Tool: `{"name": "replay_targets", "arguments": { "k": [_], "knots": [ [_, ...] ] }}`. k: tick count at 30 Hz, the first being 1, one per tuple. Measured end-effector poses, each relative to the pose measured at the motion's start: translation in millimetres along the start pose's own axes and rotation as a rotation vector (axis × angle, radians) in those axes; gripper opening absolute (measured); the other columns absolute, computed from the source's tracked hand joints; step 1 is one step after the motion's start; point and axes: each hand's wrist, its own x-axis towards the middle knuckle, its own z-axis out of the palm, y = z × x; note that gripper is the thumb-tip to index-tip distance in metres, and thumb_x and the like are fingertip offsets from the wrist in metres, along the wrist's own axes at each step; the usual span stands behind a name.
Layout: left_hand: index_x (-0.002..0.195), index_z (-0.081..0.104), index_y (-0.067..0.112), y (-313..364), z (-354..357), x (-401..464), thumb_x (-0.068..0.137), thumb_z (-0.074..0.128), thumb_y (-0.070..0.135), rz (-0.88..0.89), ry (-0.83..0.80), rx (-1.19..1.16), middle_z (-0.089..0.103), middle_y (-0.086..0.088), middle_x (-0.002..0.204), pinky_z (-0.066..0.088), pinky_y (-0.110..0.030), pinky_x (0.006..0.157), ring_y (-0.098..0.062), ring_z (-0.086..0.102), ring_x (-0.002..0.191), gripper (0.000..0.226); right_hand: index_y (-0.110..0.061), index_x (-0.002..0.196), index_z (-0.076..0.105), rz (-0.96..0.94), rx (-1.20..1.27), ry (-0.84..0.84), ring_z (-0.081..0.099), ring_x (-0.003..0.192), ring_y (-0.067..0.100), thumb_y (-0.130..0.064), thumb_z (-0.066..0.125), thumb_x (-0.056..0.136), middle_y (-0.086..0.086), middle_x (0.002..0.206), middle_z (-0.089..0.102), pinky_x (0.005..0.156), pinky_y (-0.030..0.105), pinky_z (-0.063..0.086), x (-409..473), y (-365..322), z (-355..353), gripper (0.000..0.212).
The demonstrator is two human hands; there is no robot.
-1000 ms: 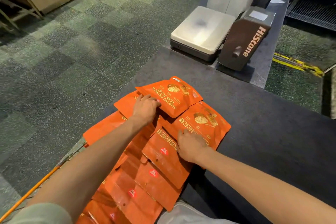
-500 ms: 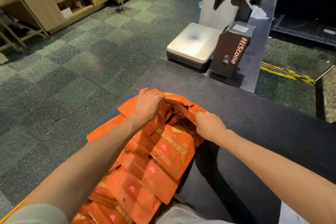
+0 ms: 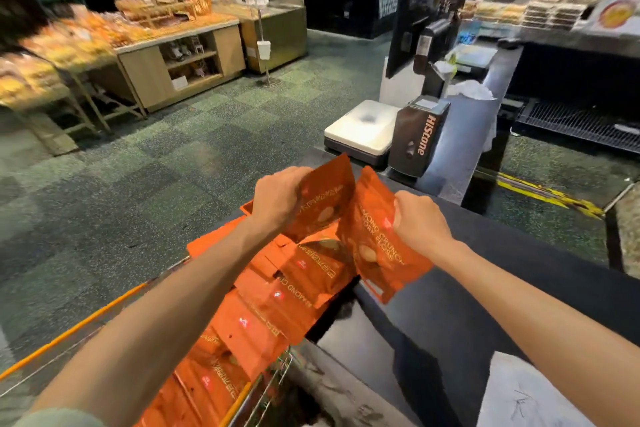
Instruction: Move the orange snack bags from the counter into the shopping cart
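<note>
**Orange foil pouches, one raised in each hand above the counter**

Dark and matte, the counter (image 3: 485, 288) fills the right side, its surface black, with a cream scale (image 3: 360, 130) and a dark box (image 3: 419, 137) lettered "HiStone" at its far end. Left of it lies green speckled floor, and beyond that blurred wooden display stands.

Across the counter's near-left edge spreads a pile of orange snack bags (image 3: 277, 295), overlapping and slanting down toward the shopping cart (image 3: 270, 381), whose wire rim and orange handle show at the bottom left. Whether the lowest bags already rest inside the cart cannot be told. The bags are flat, glossy orange pouches with pale lettering, a small red-and-white mark, and a picture of a round golden snack.

The right hand (image 3: 420, 227) has its fingers curled round the edge of a raised bag (image 3: 377, 246) reading "ALMOND CRUNCH", which hangs tilted above the pile. The left hand (image 3: 277, 199) grips another lifted bag (image 3: 325, 198) by its side, the pouch standing nearly upright. The two held bags sit just beside each other.
</note>
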Motion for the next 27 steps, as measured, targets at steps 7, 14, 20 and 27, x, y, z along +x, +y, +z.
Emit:
{"name": "replay_targets", "arguments": {
  "k": [7,14,20,27],
  "knots": [
    [0.102,0.067,0.021,46.5,-49.2,-68.3,0.081,0.062,0.016,-0.105,0.035,0.025,0.071,-0.002,0.096,0.048,-0.038,0.069,-0.031,0.065,0.092,0.022,-0.011,0.072,0.047,-0.063,0.043,0.066,0.055,0.072,0.038,-0.015,0.04,0.091,0.013,0.073,0.057,0.061,0.046,0.048,-75.9,15.7,-26.5,0.021],
    [0.1,0.068,0.019,93.8,-100.6,-131.0,0.074,0.066,0.012,-0.265,0.089,-0.041,0.073,-0.006,0.096,0.051,-0.039,0.074,-0.032,0.065,0.092,0.026,-0.011,0.069,0.046,-0.14,0.033,0.071,0.053,0.064,0.031,-0.01,0.043,0.089,0.008,0.067,0.054,0.059,0.047,0.048,-139.3,19.6,-57.3,0.021],
    [0.096,0.069,0.016,109.3,-143.8,-182.0,0.075,0.062,0.006,-0.407,0.178,-0.039,0.073,-0.005,0.09,0.049,-0.036,0.071,-0.032,0.065,0.087,0.024,-0.015,0.067,0.043,-0.241,0.067,0.045,0.056,0.07,0.038,-0.016,0.04,0.092,0.013,0.071,0.058,0.06,0.041,0.044,-162.6,3.3,-56.2,0.025],
    [0.097,0.069,0.016,74.8,-203.0,-242.9,0.087,0.053,0.011,-0.59,0.26,0.032,0.073,-0.008,0.092,0.053,-0.039,0.076,-0.032,0.065,0.085,0.02,-0.005,0.083,0.059,-0.411,0.164,0.017,0.059,0.09,0.047,-0.01,0.045,0.093,0.028,0.093,0.066,0.071,0.045,0.043,-182.2,-62.8,-50.5,0.018]
  ]
}}
